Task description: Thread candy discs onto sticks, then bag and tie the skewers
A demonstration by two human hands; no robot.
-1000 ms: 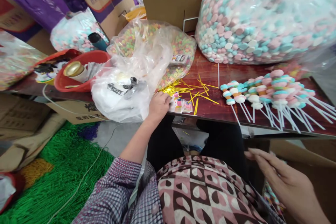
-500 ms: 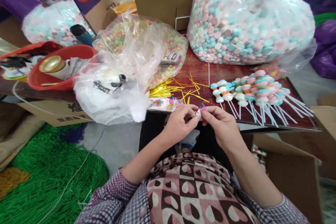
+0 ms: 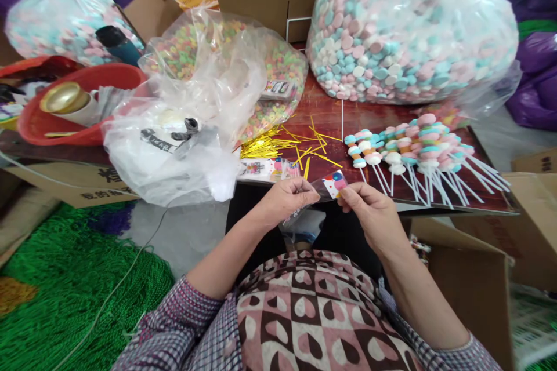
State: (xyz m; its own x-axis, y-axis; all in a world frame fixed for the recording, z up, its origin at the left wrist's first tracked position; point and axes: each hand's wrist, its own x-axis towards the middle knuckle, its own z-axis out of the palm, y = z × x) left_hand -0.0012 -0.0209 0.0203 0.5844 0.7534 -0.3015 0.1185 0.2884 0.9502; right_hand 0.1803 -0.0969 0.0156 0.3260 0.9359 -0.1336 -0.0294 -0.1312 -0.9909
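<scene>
Between my hands, just off the table's front edge, is a small clear plastic bag (image 3: 334, 184) with a printed end of coloured dots. My right hand (image 3: 369, 204) pinches that printed end between thumb and fingers. My left hand (image 3: 292, 197) grips the bag's other side, and its clear part is hard to see there. Behind my left hand lies a stack of similar printed bags (image 3: 265, 168) on the table (image 3: 324, 113). Gold twist ties (image 3: 265, 145) are bunched and scattered beyond it. To the right, marshmallow skewers (image 3: 402, 145) on white sticks lie in a heap.
A large bag of marshmallows (image 3: 404, 46) stands at the back right. Left of it sit a bag of coloured candy rings (image 3: 285, 69), a white plastic bag (image 3: 169, 156) and a red basin (image 3: 35, 127). An open cardboard box (image 3: 465, 284) is below right, green cords (image 3: 108, 266) below left.
My hands have moved apart, and the small bag, bunched up before, is now spread so its printed end shows. The whole view has shifted slightly.
</scene>
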